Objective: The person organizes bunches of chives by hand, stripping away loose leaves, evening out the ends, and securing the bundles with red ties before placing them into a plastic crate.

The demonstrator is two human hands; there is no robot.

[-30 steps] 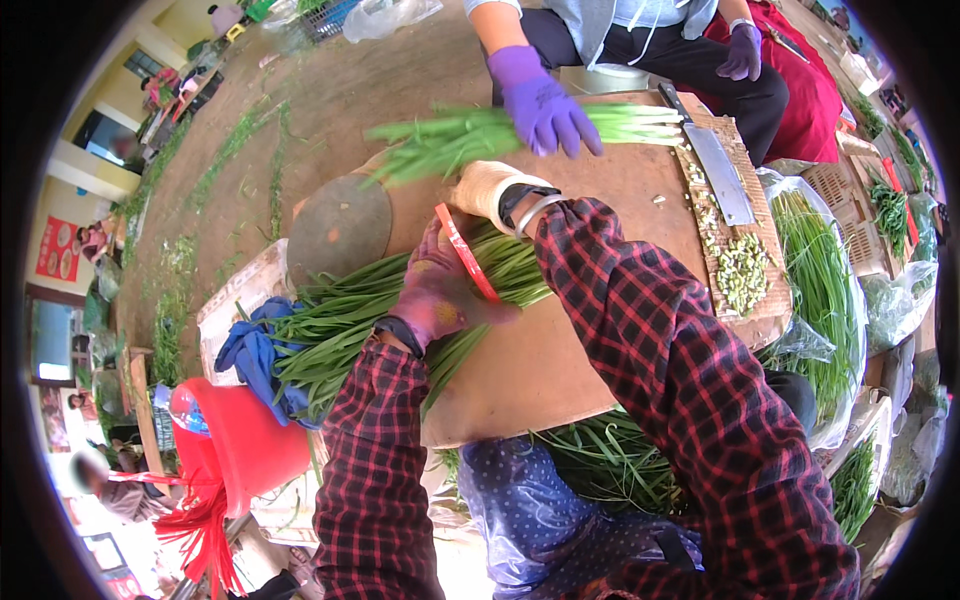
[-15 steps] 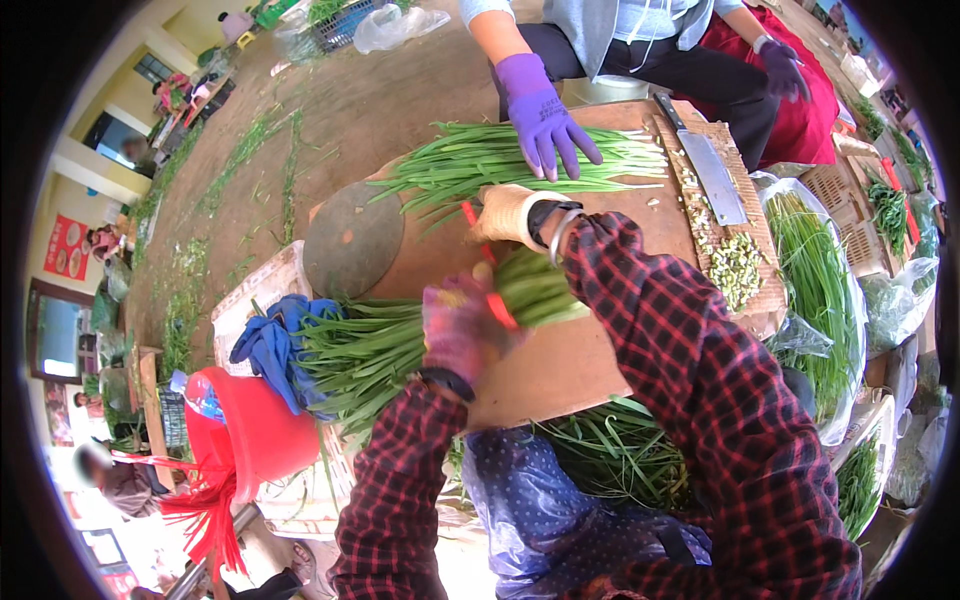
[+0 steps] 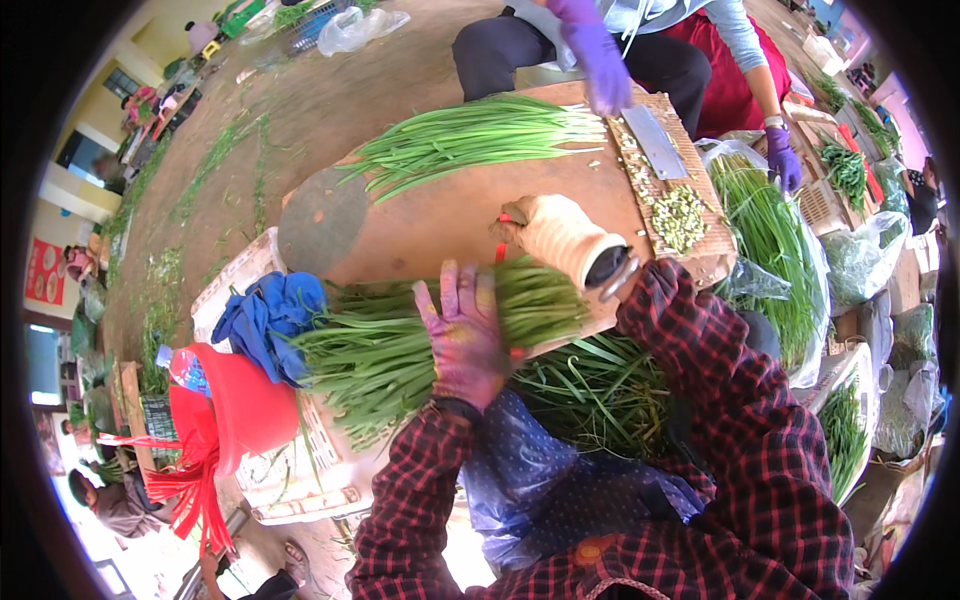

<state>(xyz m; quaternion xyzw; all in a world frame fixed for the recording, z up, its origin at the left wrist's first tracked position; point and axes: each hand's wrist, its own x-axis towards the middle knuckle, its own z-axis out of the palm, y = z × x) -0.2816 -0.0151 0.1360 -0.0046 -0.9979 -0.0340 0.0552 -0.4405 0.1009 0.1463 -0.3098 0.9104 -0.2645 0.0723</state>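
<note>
Along the near edge of the table [image 3: 440, 225] lay the green bundle [image 3: 380, 345], long axis sideways, leafy end pointing left; the left hand [image 3: 465, 345] spread wide on it, the right hand [image 3: 550, 235] pinching a red strip [image 3: 500, 253].

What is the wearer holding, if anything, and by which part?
Right hand: a red strip, near one end. Left hand: open, laid across the green bundle, not closed around it.

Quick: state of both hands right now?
Left hand: open, resting on the garlic chive bundle.
Right hand: closed, holding the red strip.
</note>
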